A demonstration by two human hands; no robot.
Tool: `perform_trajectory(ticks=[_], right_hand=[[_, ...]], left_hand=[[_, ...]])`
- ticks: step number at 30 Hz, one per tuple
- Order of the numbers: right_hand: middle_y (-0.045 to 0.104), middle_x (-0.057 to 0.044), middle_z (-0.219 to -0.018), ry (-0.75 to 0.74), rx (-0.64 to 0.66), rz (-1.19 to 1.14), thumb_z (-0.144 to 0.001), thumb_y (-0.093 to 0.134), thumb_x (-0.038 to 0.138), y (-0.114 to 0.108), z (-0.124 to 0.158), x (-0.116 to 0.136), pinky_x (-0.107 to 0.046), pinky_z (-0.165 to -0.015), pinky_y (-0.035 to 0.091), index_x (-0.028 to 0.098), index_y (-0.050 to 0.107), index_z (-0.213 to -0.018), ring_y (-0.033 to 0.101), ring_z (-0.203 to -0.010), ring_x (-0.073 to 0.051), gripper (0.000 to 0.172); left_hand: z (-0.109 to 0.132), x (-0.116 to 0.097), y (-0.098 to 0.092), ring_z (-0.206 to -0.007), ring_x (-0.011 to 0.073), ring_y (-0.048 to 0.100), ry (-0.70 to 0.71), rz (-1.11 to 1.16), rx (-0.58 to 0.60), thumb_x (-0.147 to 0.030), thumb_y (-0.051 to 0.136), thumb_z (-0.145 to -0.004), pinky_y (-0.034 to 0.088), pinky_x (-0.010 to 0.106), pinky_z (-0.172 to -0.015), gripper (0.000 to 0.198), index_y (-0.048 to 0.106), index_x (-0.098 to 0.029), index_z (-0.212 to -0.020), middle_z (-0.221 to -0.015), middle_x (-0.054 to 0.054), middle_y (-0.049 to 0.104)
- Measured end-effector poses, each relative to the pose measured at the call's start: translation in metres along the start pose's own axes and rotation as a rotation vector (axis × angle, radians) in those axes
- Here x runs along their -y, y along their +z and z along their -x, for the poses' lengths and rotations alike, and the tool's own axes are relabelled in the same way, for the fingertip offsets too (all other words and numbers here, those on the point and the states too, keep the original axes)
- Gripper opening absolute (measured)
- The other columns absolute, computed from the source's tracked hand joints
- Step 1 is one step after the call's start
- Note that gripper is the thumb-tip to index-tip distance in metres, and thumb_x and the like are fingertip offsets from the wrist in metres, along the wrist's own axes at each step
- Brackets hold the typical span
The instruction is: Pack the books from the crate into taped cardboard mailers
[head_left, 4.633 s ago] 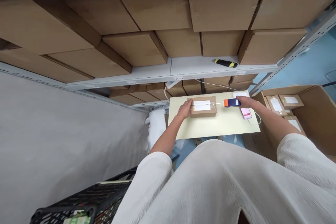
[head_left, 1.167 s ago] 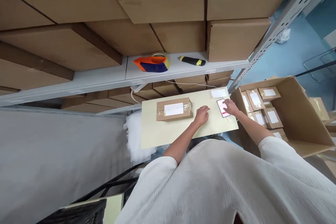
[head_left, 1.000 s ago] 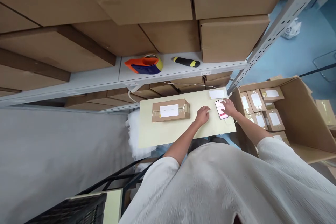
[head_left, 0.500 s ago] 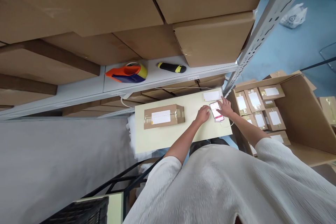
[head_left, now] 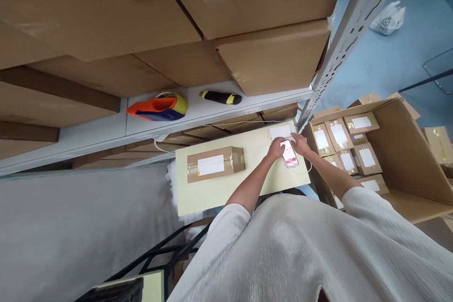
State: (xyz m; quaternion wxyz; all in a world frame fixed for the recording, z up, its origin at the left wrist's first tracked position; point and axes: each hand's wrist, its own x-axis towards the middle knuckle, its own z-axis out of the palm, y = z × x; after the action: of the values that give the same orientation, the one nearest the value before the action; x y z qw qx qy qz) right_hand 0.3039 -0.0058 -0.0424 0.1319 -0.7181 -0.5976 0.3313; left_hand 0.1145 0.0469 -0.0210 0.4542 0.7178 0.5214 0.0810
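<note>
A phone (head_left: 290, 155) with a lit white and pink screen is at the right part of the pale yellow table, a white cable beside its lower end. My left hand (head_left: 275, 149) is closed at its upper left edge, thumb by the screen. On the opposite edge, my right hand (head_left: 300, 144) grips near the upper right corner with curled fingers. Just beyond both hands lies a white label sheet (head_left: 279, 131), partly behind the fingertips. To the left, a taped carton (head_left: 231, 159) with a white label rests on the table.
Above the table (head_left: 184, 198), a grey shelf (head_left: 193, 109) holds large cartons, a tape dispenser (head_left: 159, 106) and a black-and-yellow utility knife (head_left: 221, 97). A metal post (head_left: 339, 56) rises at right. Beside it, an open box (head_left: 410, 151) contains several small labelled cartons.
My left hand has moved up and right along the phone's edge. My right fingers have drawn back from the screen to its upper right edge. The whole view has shifted slightly.
</note>
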Motion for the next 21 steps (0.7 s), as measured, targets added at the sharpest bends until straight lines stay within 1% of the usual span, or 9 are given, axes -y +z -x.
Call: perform_trajectory(ticks=[2,4,6,8,10,13,18,21], right_hand=[[0.07,-0.016,-0.154,-0.021,-0.082,-0.122,-0.107,0.043,0.036,-0.006,-0.003,0.004,-0.056,-0.122,0.048,0.021,0.069,-0.148,0.062,-0.145,-0.036,0.051],[0.077,-0.015,-0.141,-0.024,-0.159,-0.251,-0.105,0.045,0.037,-0.011,-0.007,0.01,-0.052,-0.119,0.052,0.023,0.077,-0.13,0.07,-0.134,-0.034,0.043],[0.082,-0.013,-0.125,0.011,-0.221,-0.374,-0.101,0.052,0.04,-0.015,-0.013,0.017,-0.05,-0.112,0.057,0.025,0.079,-0.112,0.076,-0.119,-0.032,0.033],[0.084,-0.01,-0.109,0.058,-0.266,-0.492,-0.095,0.061,0.043,-0.018,-0.019,0.024,-0.049,-0.105,0.06,0.026,0.076,-0.101,0.078,-0.105,-0.03,0.023],[0.081,-0.007,-0.097,0.09,-0.283,-0.602,-0.088,0.068,0.044,-0.019,-0.025,0.029,-0.047,-0.098,0.062,0.027,0.07,-0.095,0.077,-0.095,-0.028,0.019],[0.077,-0.003,-0.086,0.099,-0.257,-0.714,-0.082,0.073,0.042,-0.021,-0.03,0.035,-0.044,-0.092,0.063,0.028,0.064,-0.093,0.076,-0.087,-0.026,0.019],[0.077,-0.001,-0.082,0.079,-0.193,-0.773,-0.082,0.073,0.035,-0.022,-0.029,0.039,-0.045,-0.092,0.061,0.028,0.059,-0.091,0.078,-0.086,-0.026,0.018],[0.078,0.0,-0.081,0.086,-0.163,-0.795,-0.082,0.075,0.034,-0.021,-0.028,0.04,-0.044,-0.089,0.062,0.029,0.056,-0.091,0.079,-0.087,-0.027,0.022]], left_hand=[[-0.005,-0.004,0.002,-0.133,0.028,0.069,-0.032,0.076,-0.052,-0.009,0.06,-0.095,0.055,0.046,-0.117,0.039,0.073,-0.02,-0.129,-0.14,0.014,0.075],[-0.01,-0.01,0.003,-0.128,0.026,0.072,-0.072,0.17,-0.103,-0.009,0.061,-0.096,0.057,0.045,-0.114,0.036,0.073,-0.022,-0.127,-0.137,0.012,0.076],[-0.016,-0.016,0.002,-0.121,0.0235,0.075,-0.102,0.268,-0.144,-0.008,0.062,-0.096,0.058,0.043,-0.111,0.034,0.073,-0.023,-0.125,-0.132,0.01,0.078],[-0.021,-0.022,0.001,-0.114,0.0209,0.076,-0.123,0.347,-0.172,-0.007,0.063,-0.095,0.059,0.04,-0.108,0.033,0.073,-0.023,-0.122,-0.126,0.009,0.08],[-0.026,-0.026,-0.001,-0.108,0.0191,0.077,-0.138,0.39,-0.183,-0.006,0.064,-0.094,0.06,0.038,-0.105,0.031,0.073,-0.022,-0.118,-0.12,0.009,0.081],[-0.03,-0.03,-0.007,-0.102,0.018,0.077,-0.151,0.404,-0.192,-0.006,0.067,-0.092,0.062,0.035,-0.1,0.027,0.073,-0.021,-0.114,-0.113,0.007,0.081],[-0.03,-0.033,-0.017,-0.095,0.0181,0.077,-0.165,0.381,-0.227,-0.013,0.08,-0.09,0.062,0.033,-0.094,0.02,0.072,-0.022,-0.106,-0.099,0.003,0.08],[-0.029,-0.032,-0.02,-0.094,0.0187,0.077,-0.168,0.36,-0.226,-0.014,0.081,-0.09,0.062,0.033,-0.093,0.02,0.072,-0.023,-0.105,-0.095,0.002,0.079]])
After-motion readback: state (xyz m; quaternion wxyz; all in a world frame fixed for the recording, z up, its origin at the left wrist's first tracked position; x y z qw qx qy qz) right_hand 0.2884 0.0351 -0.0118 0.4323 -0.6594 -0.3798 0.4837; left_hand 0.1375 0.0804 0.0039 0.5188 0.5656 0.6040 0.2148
